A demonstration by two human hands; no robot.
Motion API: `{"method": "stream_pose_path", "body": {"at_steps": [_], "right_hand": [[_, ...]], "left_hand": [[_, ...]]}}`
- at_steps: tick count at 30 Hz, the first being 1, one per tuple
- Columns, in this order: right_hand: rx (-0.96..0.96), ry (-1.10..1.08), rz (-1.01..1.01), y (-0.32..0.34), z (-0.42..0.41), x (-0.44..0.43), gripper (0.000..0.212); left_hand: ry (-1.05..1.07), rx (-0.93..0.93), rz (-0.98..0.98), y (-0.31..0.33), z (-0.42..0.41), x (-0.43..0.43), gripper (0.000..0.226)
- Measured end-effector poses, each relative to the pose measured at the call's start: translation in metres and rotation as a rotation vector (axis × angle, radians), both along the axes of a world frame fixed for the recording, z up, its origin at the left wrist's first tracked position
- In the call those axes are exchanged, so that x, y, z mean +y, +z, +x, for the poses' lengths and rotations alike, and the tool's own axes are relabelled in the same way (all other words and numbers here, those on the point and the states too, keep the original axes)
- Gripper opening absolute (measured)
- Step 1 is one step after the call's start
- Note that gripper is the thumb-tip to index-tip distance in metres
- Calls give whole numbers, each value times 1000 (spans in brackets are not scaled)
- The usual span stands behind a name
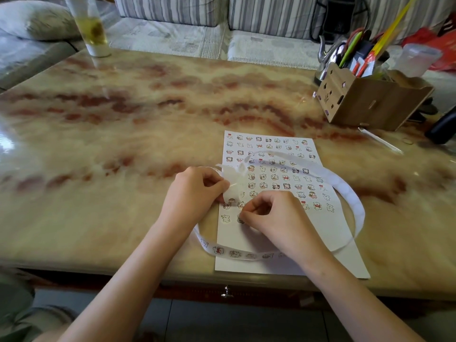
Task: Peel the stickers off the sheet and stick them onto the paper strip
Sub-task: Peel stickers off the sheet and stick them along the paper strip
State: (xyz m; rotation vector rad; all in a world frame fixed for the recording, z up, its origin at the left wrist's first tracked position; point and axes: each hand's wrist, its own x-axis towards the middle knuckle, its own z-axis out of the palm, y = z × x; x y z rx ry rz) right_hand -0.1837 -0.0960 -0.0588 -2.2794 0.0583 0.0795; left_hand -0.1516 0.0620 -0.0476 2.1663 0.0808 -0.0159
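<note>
Paper strip end pinched by left hand above sticker sheet; sticker on sheet picked at by right hand, fingertips curled.

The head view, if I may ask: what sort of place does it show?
Most likely a home living room: a striped sofa stands behind the marble-patterned low table, a cushion lies at the far left, and a wooden organiser of pens sits on the table.

Both hands work over the sticker sheet. The left hand pinches the paper strip, which loops round past the right hand, whose curled fingertips pick at a sticker.
</note>
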Motion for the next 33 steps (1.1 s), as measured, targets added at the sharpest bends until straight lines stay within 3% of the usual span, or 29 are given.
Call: {"method": "stream_pose_path", "body": {"at_steps": [7, 13, 17, 29, 33], "right_hand": [[23, 59, 7, 3, 4, -7, 21], [42, 90, -26, 4, 7, -9, 14], [47, 70, -17, 4, 5, -5, 28], [99, 130, -25, 8, 8, -10, 19], [30, 104, 192, 10, 8, -12, 9]], "left_hand": [[4, -2, 13, -1, 2, 0, 15], [11, 13, 8, -1, 1, 0, 15], [16, 8, 17, -1, 1, 0, 13], [20, 6, -12, 0, 0, 0, 15], [61, -49, -158, 4, -1, -2, 14]]}}
